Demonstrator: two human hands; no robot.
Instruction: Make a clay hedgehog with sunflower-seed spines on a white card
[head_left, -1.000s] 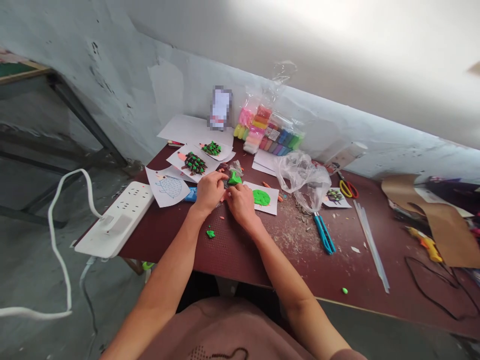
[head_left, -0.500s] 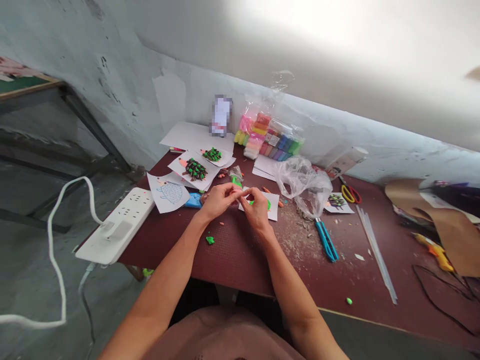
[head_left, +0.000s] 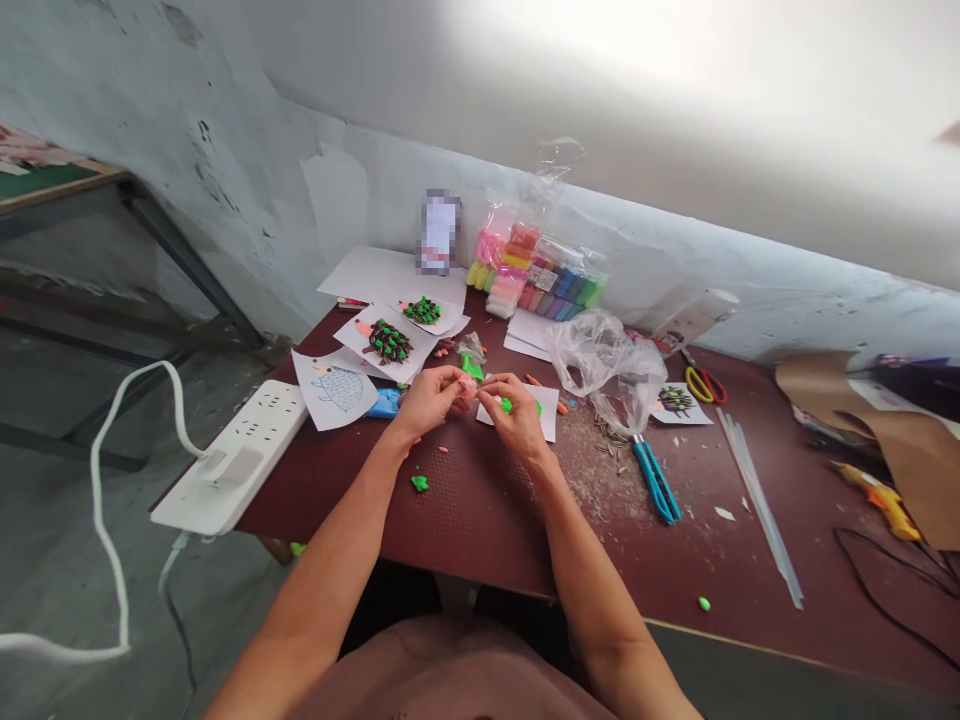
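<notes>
Left hand: left hand [head_left: 429,398] raised just above the worktop [head_left: 480,500], its fingertips pinched on a small pinkish bit of clay [head_left: 469,386].
Right hand: right hand [head_left: 517,415] meets the left fingertip to fingertip and is closed on the same clay; a green clay shape on paper [head_left: 534,408] lies just behind it.
Technique: such a small piece is best worked with light fingertip pressure, close over the worktop so that a dropped crumb stays in sight.
Loose pieces: green clay scrap [head_left: 419,483] near the left forearm.
Worktop: dark red, dusted with crumbs; paper pictures with clay [head_left: 388,341], a bag of coloured clay packs [head_left: 534,275], a crumpled clear bag [head_left: 607,360], blue cutters [head_left: 655,478] and a white power strip [head_left: 232,455] at the left edge.
Room: scuffed pale wall [head_left: 247,170] behind; a second table at far left.
</notes>
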